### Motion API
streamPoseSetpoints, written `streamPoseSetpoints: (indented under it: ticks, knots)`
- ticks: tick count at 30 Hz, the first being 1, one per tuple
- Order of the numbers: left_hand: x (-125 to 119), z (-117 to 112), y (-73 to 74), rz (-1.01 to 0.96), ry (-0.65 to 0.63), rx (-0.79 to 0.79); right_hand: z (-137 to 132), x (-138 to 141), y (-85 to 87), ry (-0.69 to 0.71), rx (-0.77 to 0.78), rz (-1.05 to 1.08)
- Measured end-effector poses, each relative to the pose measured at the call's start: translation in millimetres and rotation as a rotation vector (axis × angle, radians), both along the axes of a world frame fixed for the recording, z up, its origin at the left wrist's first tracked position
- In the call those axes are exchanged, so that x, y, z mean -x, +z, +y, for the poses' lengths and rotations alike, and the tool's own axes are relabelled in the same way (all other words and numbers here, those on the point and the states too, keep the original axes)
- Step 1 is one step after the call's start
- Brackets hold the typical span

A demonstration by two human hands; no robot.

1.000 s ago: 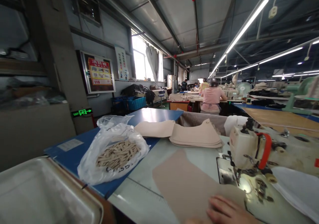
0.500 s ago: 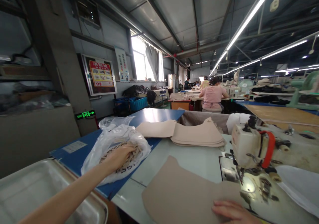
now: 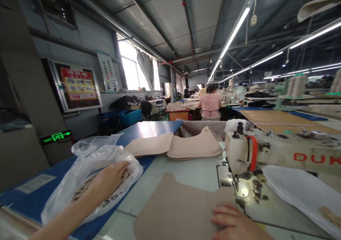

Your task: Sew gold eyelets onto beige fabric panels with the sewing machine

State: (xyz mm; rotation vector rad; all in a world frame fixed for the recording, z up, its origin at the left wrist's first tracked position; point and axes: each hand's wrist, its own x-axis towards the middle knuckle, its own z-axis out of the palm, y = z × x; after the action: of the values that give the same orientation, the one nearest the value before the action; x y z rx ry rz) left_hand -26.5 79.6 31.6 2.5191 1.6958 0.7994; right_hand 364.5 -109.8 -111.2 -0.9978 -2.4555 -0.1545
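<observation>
A clear plastic bag (image 3: 62, 190) with dark printing sits at the left, its mouth open over a heap of small beige pieces (image 3: 83, 187). My left hand (image 3: 110, 177) reaches into that bag with the fingertips bent down among the pieces; what the fingers do there is hidden. On the pale machine table lies a flat beige fabric panel (image 3: 170, 208) with a curved outline. Resting on the right part of this panel, near the sewing machine (image 3: 237, 153), is my right hand (image 3: 230, 220), fingers stretched out and holding nothing.
Behind the panel lie two stacks of beige cut panels, a left stack (image 3: 151, 143) and a right stack (image 3: 194, 144). A blue table (image 3: 149, 128) extends to the left. At the right is a white cloth-like sheet (image 3: 295, 186). A co-worker (image 3: 210, 103) sits farther back.
The view has swung to the right, showing more of the sewing machine. My left hand stays in the bag, and my right hand remains on the panel.
</observation>
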Motion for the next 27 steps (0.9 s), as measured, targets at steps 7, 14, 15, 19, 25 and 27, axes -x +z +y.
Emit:
streamPoseSetpoints:
  ticks: [7, 14, 15, 19, 25, 27]
  knots:
    - [-141.8, -74.2, -29.0, -0.028, -0.549, 0.200, -31.6, -0.5, 35.0, -0.222, 0.014, -0.138]
    - [-257.9, -84.6, -68.3, -0.123, -0.796, 0.411, -96.7, -44.2, 72.3, -0.477, 0.221, 0.009]
    - [-265.2, -80.7, -74.1, -0.143, -0.791, 0.440, -106.6, -56.2, 74.0, -0.540, 0.191, 0.060]
    - [-274.4, -70.0, -86.6, -0.221, -0.733, 0.541, -130.1, -112.3, 81.8, -0.945, 0.090, 0.200]
    - [-272.7, -57.8, -95.3, -0.251, -0.624, 0.717, -115.1, -162.3, 85.2, -1.353, 0.359, 0.024]
    - [-273.3, -49.6, -106.4, -0.269, -0.612, 0.724, -108.9, -162.6, 83.8, -1.346, 0.412, -0.031]
